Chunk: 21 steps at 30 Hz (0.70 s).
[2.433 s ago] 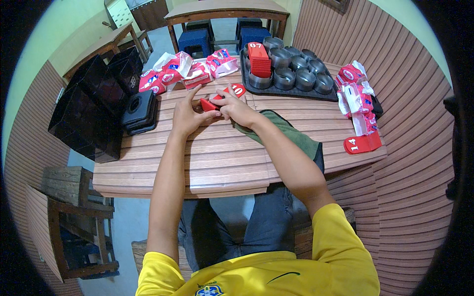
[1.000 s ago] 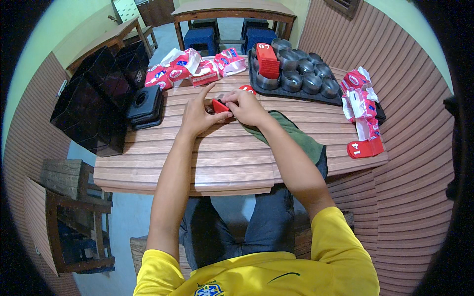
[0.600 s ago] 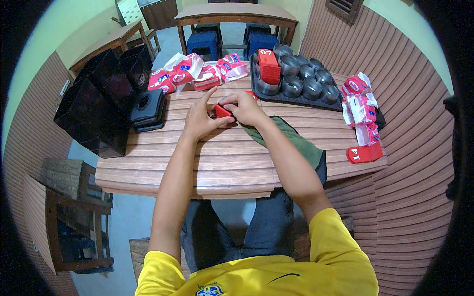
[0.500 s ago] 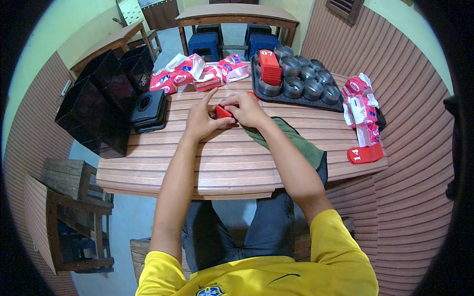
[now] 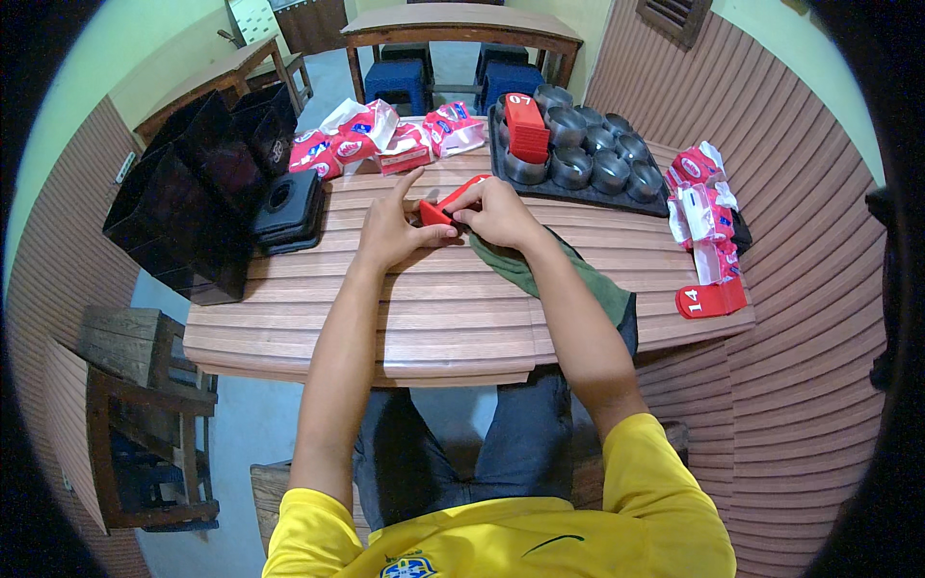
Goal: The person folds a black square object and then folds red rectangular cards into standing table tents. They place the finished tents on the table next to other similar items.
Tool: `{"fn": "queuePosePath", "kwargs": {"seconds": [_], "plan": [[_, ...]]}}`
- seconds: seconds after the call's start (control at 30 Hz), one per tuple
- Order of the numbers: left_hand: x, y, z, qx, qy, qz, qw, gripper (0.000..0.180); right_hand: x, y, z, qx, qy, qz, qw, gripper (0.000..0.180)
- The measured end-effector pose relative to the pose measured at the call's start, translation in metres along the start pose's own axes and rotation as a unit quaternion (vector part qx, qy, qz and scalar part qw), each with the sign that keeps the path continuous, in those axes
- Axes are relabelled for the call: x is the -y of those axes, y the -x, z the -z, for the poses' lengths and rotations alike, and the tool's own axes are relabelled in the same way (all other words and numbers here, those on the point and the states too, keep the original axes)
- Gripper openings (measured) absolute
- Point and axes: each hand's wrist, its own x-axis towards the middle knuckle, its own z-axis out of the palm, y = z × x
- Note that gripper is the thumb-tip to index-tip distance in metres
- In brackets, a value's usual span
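Note:
Over the middle of the table my left hand [image 5: 393, 231] grips a bent red number sign [image 5: 436, 214], its thumb along the lower edge and its index finger pointing up and away. My right hand [image 5: 493, 214] is closed at the sign's right side, fingertips pinched against it around something small and dark that I cannot make out. A red strip [image 5: 466, 195] shows behind those fingers; whether it belongs to the same sign is unclear. The green cloth [image 5: 578, 279] with a dark edge lies under my right wrist and forearm, reaching toward the table's front edge.
A black tray [image 5: 588, 199] carries several metal cups [image 5: 610, 173] and a stack of red signs [image 5: 525, 130]. Tissue packs [image 5: 356, 140] lie along the back, more tissue packs [image 5: 708, 212] at right beside another red sign [image 5: 711, 300]. Black boxes [image 5: 183, 212] and black square pieces [image 5: 289, 212] stand left.
My right hand has shifted slightly right and down along the sign, its fingers curling in more. More red now shows behind it. My left hand has stayed nearly in place.

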Motion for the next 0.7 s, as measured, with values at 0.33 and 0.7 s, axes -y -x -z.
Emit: {"fn": "queuePosePath", "kwargs": {"seconds": [0.33, 0.7], "plan": [[-0.0051, 0.0004, 0.0036, -0.006, -0.055, -0.015, 0.998, 0.111, 0.0041, 0.0007, -0.0037, -0.023, -0.010, 0.056, 0.998, 0.020], [-0.0044, 0.0012, 0.0033, 0.004, -0.021, 0.010, 1.000, 0.111, 0.0014, 0.0035, 0.0023, -0.003, -0.070, 0.077, 0.995, 0.020]]}}
